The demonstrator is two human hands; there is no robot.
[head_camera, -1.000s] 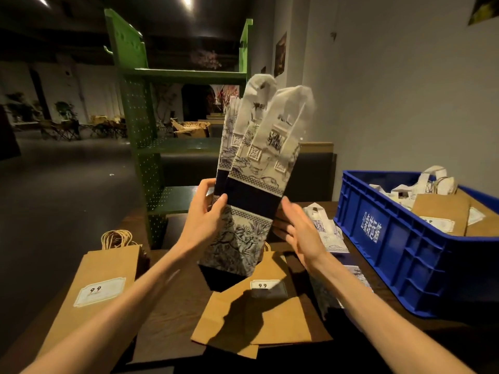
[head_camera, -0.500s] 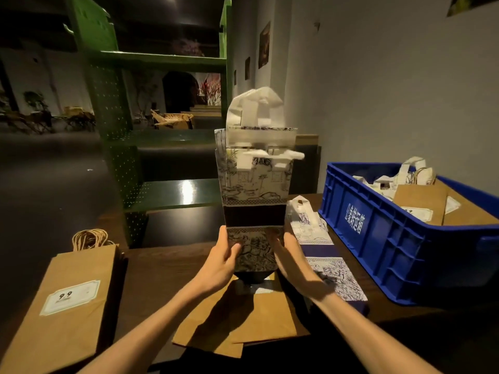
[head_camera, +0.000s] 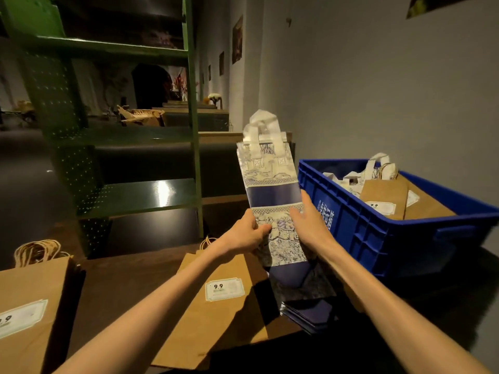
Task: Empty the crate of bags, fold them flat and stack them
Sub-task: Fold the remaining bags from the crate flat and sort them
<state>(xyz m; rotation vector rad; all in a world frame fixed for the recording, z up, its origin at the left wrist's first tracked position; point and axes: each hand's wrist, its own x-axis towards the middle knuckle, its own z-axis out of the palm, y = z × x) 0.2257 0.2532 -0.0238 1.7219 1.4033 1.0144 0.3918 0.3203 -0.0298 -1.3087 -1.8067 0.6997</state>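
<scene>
A white and blue patterned bag [head_camera: 272, 193] with white handles is flattened and held tilted above the table. My left hand [head_camera: 247, 234] grips its lower left edge. My right hand [head_camera: 307, 222] lies with straight fingers against its right side. Under the bag lies a stack of flat patterned bags [head_camera: 307, 309]. The blue crate [head_camera: 378, 228] stands on the right and holds more patterned bags and a brown paper bag [head_camera: 384, 197]. A flat brown paper bag [head_camera: 213, 306] lies on the table in front of me.
A second pile of brown paper bags [head_camera: 29, 311] with twine handles lies at the left table edge. A green metal shelf unit [head_camera: 193, 125] stands behind the table. A grey wall runs along the right behind the crate.
The bag stood upright and open between both hands half a second ago. Now it is pressed flat and has moved right and down, over the stack of patterned bags.
</scene>
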